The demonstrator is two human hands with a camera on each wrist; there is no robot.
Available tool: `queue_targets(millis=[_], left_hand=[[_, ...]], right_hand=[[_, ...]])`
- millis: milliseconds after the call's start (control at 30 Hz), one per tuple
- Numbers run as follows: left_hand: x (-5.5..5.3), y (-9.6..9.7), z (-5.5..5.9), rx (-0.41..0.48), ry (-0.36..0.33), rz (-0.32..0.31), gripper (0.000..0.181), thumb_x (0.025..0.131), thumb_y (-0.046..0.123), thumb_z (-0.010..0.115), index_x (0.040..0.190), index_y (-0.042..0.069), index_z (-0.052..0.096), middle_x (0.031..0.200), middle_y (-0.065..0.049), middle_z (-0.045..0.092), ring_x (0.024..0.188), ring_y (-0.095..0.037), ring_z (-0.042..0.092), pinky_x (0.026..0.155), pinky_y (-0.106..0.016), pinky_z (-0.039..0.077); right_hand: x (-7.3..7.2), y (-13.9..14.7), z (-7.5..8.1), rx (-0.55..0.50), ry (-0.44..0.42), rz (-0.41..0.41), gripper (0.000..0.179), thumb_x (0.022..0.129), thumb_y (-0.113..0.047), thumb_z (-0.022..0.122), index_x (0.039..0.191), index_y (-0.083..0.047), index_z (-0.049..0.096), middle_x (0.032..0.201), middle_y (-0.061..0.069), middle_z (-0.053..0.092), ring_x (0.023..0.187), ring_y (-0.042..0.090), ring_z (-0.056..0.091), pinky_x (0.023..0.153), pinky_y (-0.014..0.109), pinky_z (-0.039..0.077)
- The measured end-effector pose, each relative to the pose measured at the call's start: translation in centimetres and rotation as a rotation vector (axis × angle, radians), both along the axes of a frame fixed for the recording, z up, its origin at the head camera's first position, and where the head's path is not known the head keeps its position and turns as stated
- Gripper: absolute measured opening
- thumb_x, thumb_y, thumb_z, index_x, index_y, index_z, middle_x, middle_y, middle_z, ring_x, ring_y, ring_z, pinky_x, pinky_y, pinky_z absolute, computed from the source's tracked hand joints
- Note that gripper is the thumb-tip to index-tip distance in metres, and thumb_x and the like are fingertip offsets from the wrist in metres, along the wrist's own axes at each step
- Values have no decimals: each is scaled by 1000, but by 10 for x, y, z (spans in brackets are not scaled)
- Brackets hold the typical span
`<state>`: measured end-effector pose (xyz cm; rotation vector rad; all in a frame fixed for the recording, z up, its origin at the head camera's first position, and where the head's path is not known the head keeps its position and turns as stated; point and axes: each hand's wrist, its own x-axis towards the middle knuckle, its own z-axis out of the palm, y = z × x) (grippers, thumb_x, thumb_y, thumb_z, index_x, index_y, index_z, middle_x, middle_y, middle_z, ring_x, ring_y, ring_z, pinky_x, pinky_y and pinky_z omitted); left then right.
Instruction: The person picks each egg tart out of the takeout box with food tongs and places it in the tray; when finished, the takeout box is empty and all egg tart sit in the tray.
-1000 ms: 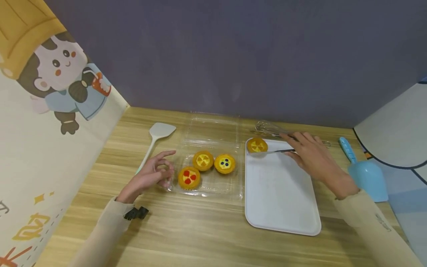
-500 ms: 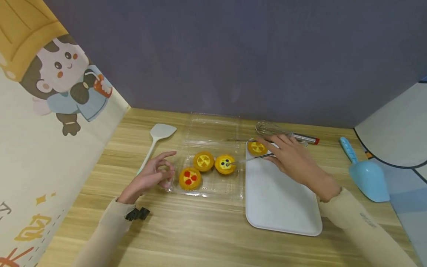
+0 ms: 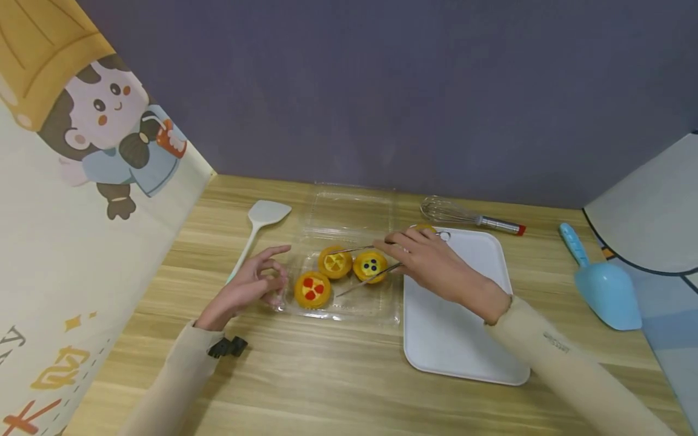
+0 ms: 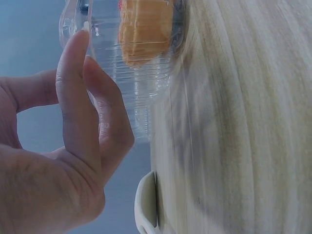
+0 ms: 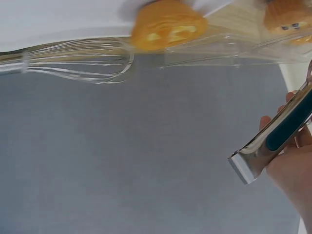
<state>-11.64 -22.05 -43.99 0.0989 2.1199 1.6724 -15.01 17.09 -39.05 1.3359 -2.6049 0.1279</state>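
My left hand (image 3: 253,284) pinches the near left rim of a clear plastic container (image 3: 376,307). Inside lie three tarts: one with red spots (image 3: 312,289), one with a yellow wedge pattern (image 3: 335,262) and one with dark blue dots (image 3: 370,266). My right hand (image 3: 436,266) holds metal tongs (image 5: 273,141) with a teal grip inlay. Their spread arms reach over the container, on either side of the blue-dotted tart. Another tart (image 5: 168,25) sits at the far left corner of the white tray (image 3: 463,339), mostly hidden behind my right hand in the head view.
At the back right lies a whisk (image 3: 471,218), behind the tray. A light blue scoop (image 3: 608,293) is at the far right. Left of the container lies a white spatula (image 3: 267,213). The container's open lid (image 3: 353,209) extends toward the dark back wall.
My right hand has moved left from the tray's far corner with the tongs, whose arms have spread and now reach over the container. My left hand keeps its place at the rim.
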Motion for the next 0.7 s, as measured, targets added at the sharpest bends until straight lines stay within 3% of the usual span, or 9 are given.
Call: queue_targets(millis=[367,700], left_hand=[[1,0,1,1,3,4,76,96,-7,57,164,6,27,114,-23,57,75,-16,65,57,-37,68],[3,0,1,9,-4,16,77,96,-8,57,164,6,27,113,-22,58,73,-15,65,57,-35,68]], right_hand=[[-3,-37,-2,111,37,102,71,93,-21,78,157,-23,48,140,-1,63,128,22,58,108,43,54],[-14,-58,-4,143,110,159,59,98,-21,72,153,-22,53,136,-1,63,126,22,57,110,42,53]])
